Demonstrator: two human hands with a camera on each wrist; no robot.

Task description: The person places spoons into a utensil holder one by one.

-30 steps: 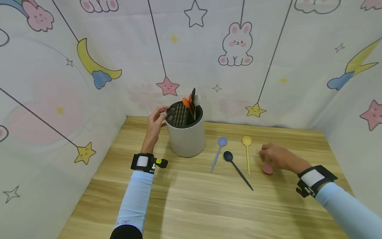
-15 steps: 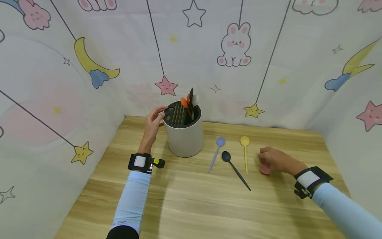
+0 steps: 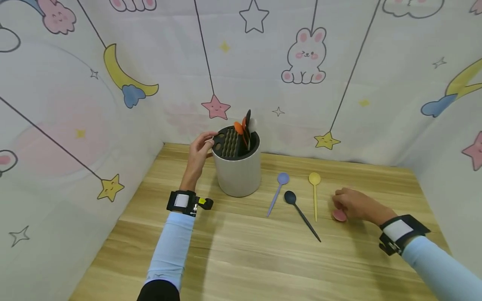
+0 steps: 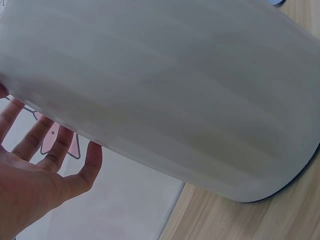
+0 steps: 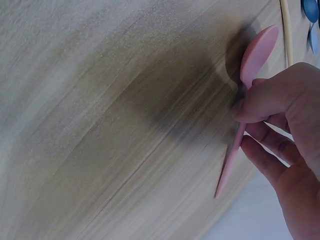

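My right hand (image 3: 355,205) pinches a pink spoon (image 5: 257,55) by its handle, just below the bowl. In the right wrist view the thumb lies across the handle, and the thin end of the spoon points down over the wooden table. At the left, my left hand (image 3: 197,156) holds the rim of a white round utensil holder (image 3: 238,177) with a black slotted top. The left wrist view has the fingertips bent against the holder's side wall. Orange, black and white utensils (image 3: 246,125) stand upright in the holder.
Between holder and right hand lie a purple spoon (image 3: 278,190), a dark blue spoon (image 3: 301,215) and a yellow spoon (image 3: 314,192) on the wooden table (image 3: 263,259). White cloth walls (image 3: 271,75) with cartoon prints enclose the table at back and sides.
The right fingers have closed around the pink spoon's handle near its bowl. The left hand stays on the holder's rim; the head view has shifted slightly.
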